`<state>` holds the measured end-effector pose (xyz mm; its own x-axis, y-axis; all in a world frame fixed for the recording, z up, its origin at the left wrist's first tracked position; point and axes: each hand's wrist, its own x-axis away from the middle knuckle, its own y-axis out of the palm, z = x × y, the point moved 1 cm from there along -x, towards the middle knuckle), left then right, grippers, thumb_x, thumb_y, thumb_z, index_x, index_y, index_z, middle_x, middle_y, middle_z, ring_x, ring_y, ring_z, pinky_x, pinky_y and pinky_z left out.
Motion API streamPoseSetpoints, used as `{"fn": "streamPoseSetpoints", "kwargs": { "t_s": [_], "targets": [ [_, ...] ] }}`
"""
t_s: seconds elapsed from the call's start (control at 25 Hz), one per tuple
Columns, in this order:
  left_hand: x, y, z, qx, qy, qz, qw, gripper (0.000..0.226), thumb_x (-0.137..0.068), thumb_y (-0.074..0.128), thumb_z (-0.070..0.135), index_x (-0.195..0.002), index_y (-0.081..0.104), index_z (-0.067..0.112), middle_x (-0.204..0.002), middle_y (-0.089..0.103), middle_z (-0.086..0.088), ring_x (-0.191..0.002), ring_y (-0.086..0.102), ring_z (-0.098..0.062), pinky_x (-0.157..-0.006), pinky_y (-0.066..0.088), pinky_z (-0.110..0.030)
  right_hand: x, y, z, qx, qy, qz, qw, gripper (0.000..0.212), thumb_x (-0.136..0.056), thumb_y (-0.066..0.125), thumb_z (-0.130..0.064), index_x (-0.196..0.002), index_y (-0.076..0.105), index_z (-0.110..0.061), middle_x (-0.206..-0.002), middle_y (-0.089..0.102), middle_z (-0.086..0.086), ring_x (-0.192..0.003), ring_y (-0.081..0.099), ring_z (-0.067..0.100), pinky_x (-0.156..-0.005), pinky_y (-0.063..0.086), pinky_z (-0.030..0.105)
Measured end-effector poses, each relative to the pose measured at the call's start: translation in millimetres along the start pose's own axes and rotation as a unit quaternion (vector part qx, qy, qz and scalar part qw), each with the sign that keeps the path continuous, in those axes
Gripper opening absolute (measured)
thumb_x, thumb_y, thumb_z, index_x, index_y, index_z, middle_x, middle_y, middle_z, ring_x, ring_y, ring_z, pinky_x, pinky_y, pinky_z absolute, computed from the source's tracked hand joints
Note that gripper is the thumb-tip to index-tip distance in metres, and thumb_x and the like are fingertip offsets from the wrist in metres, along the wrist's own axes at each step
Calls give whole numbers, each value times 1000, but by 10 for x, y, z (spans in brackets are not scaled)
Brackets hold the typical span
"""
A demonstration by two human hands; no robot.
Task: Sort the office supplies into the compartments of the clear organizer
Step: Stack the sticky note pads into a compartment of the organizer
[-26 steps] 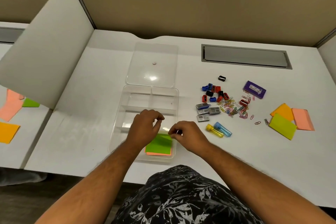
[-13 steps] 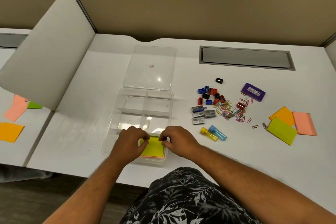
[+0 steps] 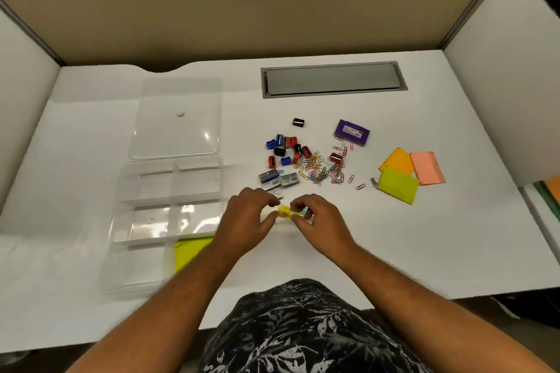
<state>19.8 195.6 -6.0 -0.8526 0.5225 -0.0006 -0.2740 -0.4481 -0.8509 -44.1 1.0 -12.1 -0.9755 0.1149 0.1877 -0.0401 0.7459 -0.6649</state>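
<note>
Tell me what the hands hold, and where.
Both hands pinch the yellow tube, one at each end; whether it is lifted is unclear.

Open tabletop (image 3: 409,245) lies to the right of the hands and along the near edge. Directly behind the hands, staple boxes (image 3: 278,179), pencil sharpeners (image 3: 285,150) and scattered paper clips (image 3: 321,171) crowd the surface. The clear organizer (image 3: 169,221) bounds the left, its lid (image 3: 178,118) behind it. Sticky note pads (image 3: 409,174) occupy the right. Upper organizer compartments stand open.

A white desk (image 3: 424,251) with a grey cable hatch (image 3: 333,79) sits between tan partition walls (image 3: 272,9).
</note>
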Motion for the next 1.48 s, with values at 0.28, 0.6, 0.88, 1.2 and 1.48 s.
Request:
{"fn": "streamPoseSetpoints", "kwargs": {
  "t_s": [0.28, 0.6, 0.88, 1.2, 1.48],
  "targets": [
    [-1110, 849, 1162, 29, 19, -79, 996, 34, -90, 70, 42, -123, 63, 34, -125, 63, 12, -115, 55, -11, -95, 46, -28, 38, -1196, 1231, 3, 117, 134, 984, 26, -90, 78, -22, -114, 70, -24, -107, 69, -8, -79, 60, 9, -78, 51, 27],
    [-2019, 1729, 2057, -24, 53, -175, 983, 57, -85, 72, 48, -134, 55, 23, -132, 55, 0, -119, 51, -23, -90, 51, -40, -210, -2095, 2285, 54, 200, 183, 961, 37, -89, 77, -17, -125, 67, -13, -121, 66, 9, -111, 63, 31, -93, 53, 40],
    [-2288, 2011, 2277, -174, 78, -213, 958, 81, -69, 76, 67, -134, 51, 25, -132, 50, -2, -119, 48, -25, -92, 44, -44, -546, -2419, 2604, 182, 284, 112, 935, 62, -90, 71, -51, -136, 52, -14, -131, 51, 11, -123, 51, 32, -91, 53, 46],
    [-2356, 1984, 2430, -78, 54, -222, 971, 34, -75, 78, 39, -100, 57, 29, -103, 55, 6, -106, 52, -24, -87, 37, -40, -774, -2576, 2642, 122, 363, 84, 920, 69, -79, 87, -40, -134, 53, -15, -134, 53, 13, -129, 51, 35, -99, 51, 50],
    [-1941, 1669, 2304, 268, -67, -153, 949, 14, -80, 76, 27, -83, 62, 27, -84, 65, 12, -85, 60, -7, -71, 50, -31, -861, -2528, 2589, 98, 370, 62, 922, 40, -84, 79, -25, -121, 65, -18, -128, 51, 10, -122, 53, 35, -98, 53, 51]
  ]
}}
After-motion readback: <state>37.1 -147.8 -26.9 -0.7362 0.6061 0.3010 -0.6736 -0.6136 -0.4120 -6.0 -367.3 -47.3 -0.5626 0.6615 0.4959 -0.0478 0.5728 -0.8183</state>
